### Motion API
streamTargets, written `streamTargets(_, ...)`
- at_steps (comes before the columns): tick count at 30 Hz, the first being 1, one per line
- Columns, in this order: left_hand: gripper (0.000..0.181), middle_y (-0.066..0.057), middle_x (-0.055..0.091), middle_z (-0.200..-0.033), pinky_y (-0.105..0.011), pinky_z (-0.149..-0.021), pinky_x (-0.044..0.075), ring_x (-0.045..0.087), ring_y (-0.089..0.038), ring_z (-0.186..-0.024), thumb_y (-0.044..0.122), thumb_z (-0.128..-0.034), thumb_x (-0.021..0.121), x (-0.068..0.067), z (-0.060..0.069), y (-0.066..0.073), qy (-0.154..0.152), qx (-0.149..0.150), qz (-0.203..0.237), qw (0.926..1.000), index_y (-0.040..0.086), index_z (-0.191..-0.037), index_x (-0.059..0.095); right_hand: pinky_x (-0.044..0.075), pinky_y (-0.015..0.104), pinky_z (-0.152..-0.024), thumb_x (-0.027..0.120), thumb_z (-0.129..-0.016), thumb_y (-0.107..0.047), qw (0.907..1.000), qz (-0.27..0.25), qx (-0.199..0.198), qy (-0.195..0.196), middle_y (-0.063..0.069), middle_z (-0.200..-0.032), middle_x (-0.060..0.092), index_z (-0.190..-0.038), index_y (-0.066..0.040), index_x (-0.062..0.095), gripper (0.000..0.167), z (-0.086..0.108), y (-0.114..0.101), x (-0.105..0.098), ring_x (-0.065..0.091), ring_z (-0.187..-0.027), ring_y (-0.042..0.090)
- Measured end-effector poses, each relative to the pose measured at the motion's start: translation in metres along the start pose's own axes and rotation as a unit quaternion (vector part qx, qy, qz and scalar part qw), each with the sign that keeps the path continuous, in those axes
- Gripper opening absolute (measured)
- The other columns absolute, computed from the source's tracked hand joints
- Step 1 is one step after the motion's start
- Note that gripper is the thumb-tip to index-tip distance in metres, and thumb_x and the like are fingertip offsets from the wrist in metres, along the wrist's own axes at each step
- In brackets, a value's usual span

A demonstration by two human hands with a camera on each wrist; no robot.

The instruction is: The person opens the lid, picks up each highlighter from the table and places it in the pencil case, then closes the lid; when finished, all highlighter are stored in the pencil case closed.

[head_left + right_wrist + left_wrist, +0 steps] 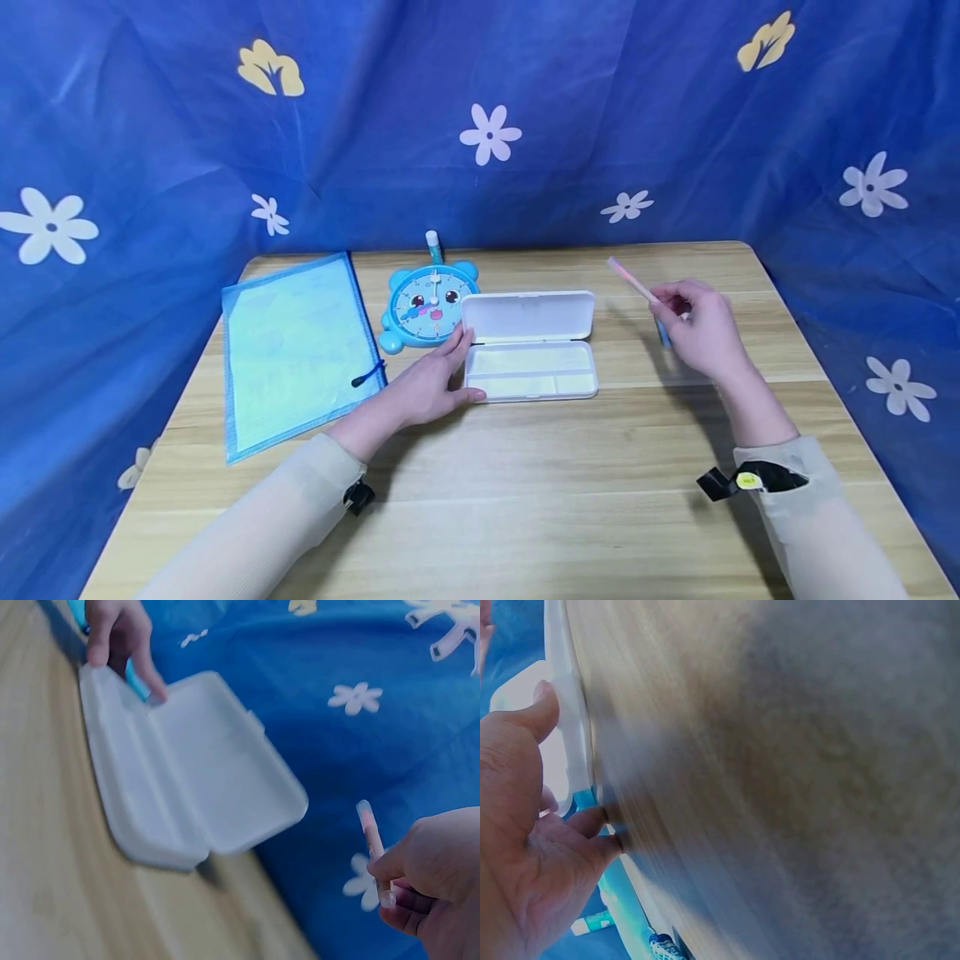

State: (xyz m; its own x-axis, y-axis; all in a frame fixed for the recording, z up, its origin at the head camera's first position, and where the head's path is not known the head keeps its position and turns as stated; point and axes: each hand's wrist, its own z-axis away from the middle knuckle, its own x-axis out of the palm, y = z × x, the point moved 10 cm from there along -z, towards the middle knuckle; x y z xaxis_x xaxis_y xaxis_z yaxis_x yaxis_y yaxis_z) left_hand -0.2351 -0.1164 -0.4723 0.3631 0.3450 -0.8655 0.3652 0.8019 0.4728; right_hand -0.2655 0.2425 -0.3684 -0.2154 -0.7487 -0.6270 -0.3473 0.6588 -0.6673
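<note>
A white pencil case (529, 369) lies with its lid (528, 317) raised, its shallow compartments bare. At the case's left end, my left hand (437, 379) grips it, thumb at the front corner and fingers near the lid. My right hand (697, 325), to the right of the case and above the table, pinches a slim pink pen (632, 278) with clear ends. The pen (373, 834) slants up and away from the fingers in the right wrist view. Below the right hand a small blue object (663, 333) shows, mostly hidden.
A blue toy clock (429, 305) with a face stands behind the left hand, with a glue stick (434, 247) just beyond it. To the left lies a pale blue zip pouch (300, 350). A blue flowered cloth (555, 100) hangs behind the wooden table (525, 500).
</note>
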Motion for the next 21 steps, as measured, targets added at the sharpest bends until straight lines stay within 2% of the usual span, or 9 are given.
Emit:
streamTargets(5, 0.106, -0.01, -0.001, -0.175, -0.046, -0.125, 0.027, 0.019, -0.034, -0.157, 0.058, -0.0973, 0.071, 0.001, 0.001, -0.001, 0.0, -0.001, -0.001, 1.0, 0.012, -0.17, 0.008, 0.044, 0.018, -0.068, 0.077, -0.096, -0.003, 0.9996, -0.008, -0.028, 0.002, 0.013, -0.087, 0.069, -0.11, 0.003, 0.079, 0.015, -0.005, -0.028, -0.002, 0.06, -0.078, 0.021)
streamTargets(10, 0.106, -0.009, 0.0, -0.175, -0.045, -0.125, 0.027, 0.019, -0.033, -0.158, 0.058, -0.097, 0.071, 0.002, 0.001, -0.001, -0.001, -0.004, 0.0, 1.0, 0.013, -0.17, 0.008, 0.045, 0.02, -0.068, 0.077, -0.095, 0.001, 0.9979, -0.026, -0.056, -0.021, 0.007, -0.085, 0.069, -0.108, 0.001, 0.08, 0.013, -0.006, -0.052, 0.008, 0.06, -0.079, 0.019)
streamTargets(16, 0.107, -0.009, 0.0, -0.176, -0.046, -0.125, 0.027, 0.02, -0.033, -0.158, 0.058, -0.0966, 0.073, 0.001, 0.002, -0.001, 0.002, -0.006, 0.006, 1.0, 0.014, -0.17, 0.009, 0.05, 0.025, -0.068, 0.077, -0.095, 0.001, 0.9922, -0.036, -0.1, -0.064, 0.001, -0.089, 0.071, -0.106, -0.002, 0.08, 0.012, -0.003, -0.074, 0.033, 0.064, -0.082, 0.016)
streamTargets(18, 0.107, -0.009, 0.0, -0.176, -0.046, -0.125, 0.027, 0.02, -0.033, -0.158, 0.057, -0.0967, 0.073, 0.001, 0.001, 0.0, 0.004, -0.004, 0.007, 1.0, 0.013, -0.17, 0.009, 0.05, 0.032, -0.078, 0.078, -0.095, 0.001, 0.9892, -0.04, -0.113, -0.084, 0.0, -0.092, 0.072, -0.106, -0.004, 0.08, 0.012, -0.001, -0.079, 0.044, 0.065, -0.083, 0.016)
streamTargets(21, 0.107, -0.009, 0.0, -0.176, -0.046, -0.125, 0.027, 0.02, -0.033, -0.157, 0.057, -0.0967, 0.073, 0.0, 0.001, 0.0, 0.006, -0.002, 0.009, 0.9999, 0.013, -0.17, 0.009, 0.052, 0.043, -0.085, 0.077, -0.096, 0.0, 0.9839, -0.05, -0.122, -0.121, 0.001, -0.096, 0.072, -0.108, -0.005, 0.079, 0.013, 0.001, -0.084, 0.063, 0.066, -0.086, 0.017)
